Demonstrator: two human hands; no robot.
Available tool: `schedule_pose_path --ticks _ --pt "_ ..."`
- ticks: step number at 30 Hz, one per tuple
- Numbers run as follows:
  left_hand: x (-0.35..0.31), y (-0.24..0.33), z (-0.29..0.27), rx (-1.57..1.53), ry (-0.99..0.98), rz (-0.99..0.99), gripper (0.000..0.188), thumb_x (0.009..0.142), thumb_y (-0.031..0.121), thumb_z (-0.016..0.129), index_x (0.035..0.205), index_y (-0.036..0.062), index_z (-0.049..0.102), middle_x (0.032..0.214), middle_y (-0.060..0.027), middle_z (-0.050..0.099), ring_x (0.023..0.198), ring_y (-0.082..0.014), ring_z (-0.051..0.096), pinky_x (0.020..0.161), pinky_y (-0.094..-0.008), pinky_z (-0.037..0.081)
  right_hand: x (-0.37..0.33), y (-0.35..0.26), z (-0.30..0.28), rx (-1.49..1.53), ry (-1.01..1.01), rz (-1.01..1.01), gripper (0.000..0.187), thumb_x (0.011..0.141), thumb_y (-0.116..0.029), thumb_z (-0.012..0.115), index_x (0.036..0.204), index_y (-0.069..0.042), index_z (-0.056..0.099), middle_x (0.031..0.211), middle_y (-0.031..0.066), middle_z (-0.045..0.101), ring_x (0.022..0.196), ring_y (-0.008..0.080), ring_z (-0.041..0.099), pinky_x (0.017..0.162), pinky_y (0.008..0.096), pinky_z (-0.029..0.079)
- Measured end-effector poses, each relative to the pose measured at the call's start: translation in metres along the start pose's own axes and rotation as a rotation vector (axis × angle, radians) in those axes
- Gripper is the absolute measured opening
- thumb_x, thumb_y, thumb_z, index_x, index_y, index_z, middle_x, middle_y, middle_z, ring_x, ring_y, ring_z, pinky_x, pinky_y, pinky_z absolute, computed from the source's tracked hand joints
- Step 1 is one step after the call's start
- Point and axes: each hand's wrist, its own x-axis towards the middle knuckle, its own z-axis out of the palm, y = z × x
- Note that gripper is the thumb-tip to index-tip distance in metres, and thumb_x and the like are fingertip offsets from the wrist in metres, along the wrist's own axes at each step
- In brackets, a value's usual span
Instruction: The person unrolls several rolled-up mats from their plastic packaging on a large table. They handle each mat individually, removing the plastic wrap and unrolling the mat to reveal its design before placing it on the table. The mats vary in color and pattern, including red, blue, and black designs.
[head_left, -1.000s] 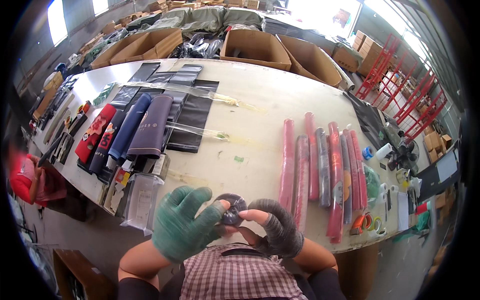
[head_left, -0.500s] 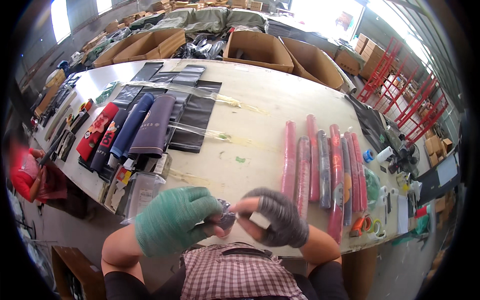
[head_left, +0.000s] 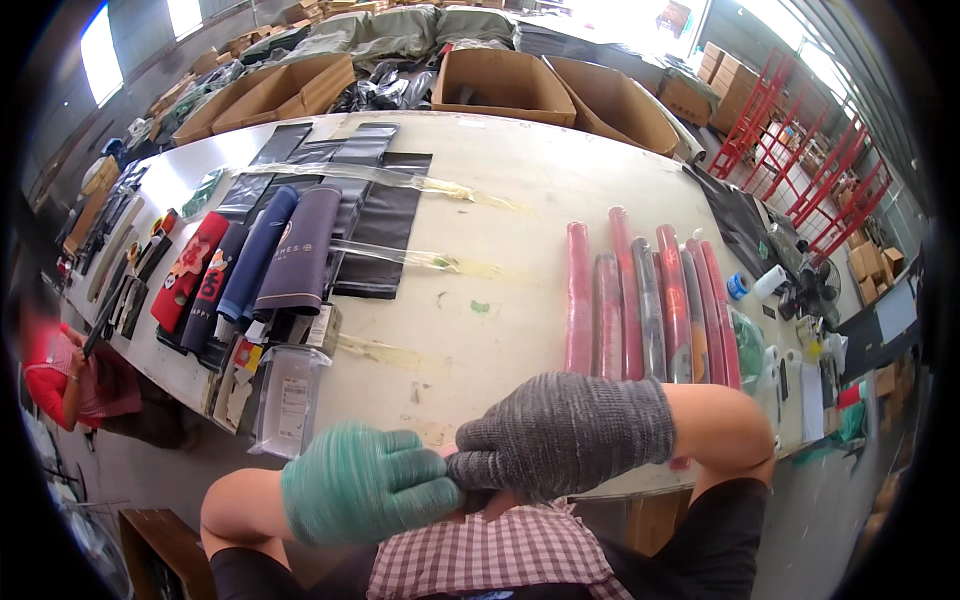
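Observation:
My left hand [head_left: 368,484], in a green fingerless knit glove, is closed in front of the checked apron [head_left: 490,555] at the table's near edge. My right hand [head_left: 560,436], in a dark grey knit glove, is closed too and comes over to meet it, the fingers of both hands touching. A small dark patch shows beneath the meeting fingers; what they hold is hidden. Beyond my right hand lie several plastic-wrapped rolls [head_left: 578,300], red and grey. Nearest my left hand is a clear plastic packet with a white label [head_left: 292,405].
Rolled mats [head_left: 298,250] in red, navy and purple lie on the left of the white table [head_left: 480,200], beside black plastic bags [head_left: 385,240]. Open cardboard boxes [head_left: 505,85] stand past the far edge. A co-worker in red [head_left: 55,375] is at left; a fan [head_left: 815,290] stands at right.
My right hand has swung inward, its back turned up and elbow out, closing the gap to my left hand. A dark crumpled piece at the fingertips is now mostly covered.

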Motion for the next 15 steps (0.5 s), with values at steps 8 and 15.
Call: schedule_pose_path --ticks 8,15 --pt "0.002 0.002 -0.002 -0.218 -0.250 -0.012 0.021 0.076 0.020 0.067 0.094 0.0150 0.056 0.087 -0.0039 0.056 0.072 -0.0248 0.061 0.055 -0.0354 0.051 -0.001 -0.005 0.015 0.074 0.000 -0.037 0.028 0.087 -0.031 0.060 0.100 -0.006 0.055 0.093 0.0127 0.055 0.088 0.0323 0.062 0.075 0.0426 0.053" --pt "-0.018 -0.023 0.033 -0.607 -0.140 0.217 0.018 0.075 0.013 0.070 0.084 0.0108 0.055 0.083 -0.0081 0.050 0.069 -0.0271 0.054 0.054 -0.0369 0.044 -0.012 0.015 0.036 0.417 0.018 -0.332 0.009 0.085 -0.013 0.060 0.085 -0.004 0.057 0.084 0.0106 0.052 0.081 0.0307 0.058 0.071 0.0395 0.049"
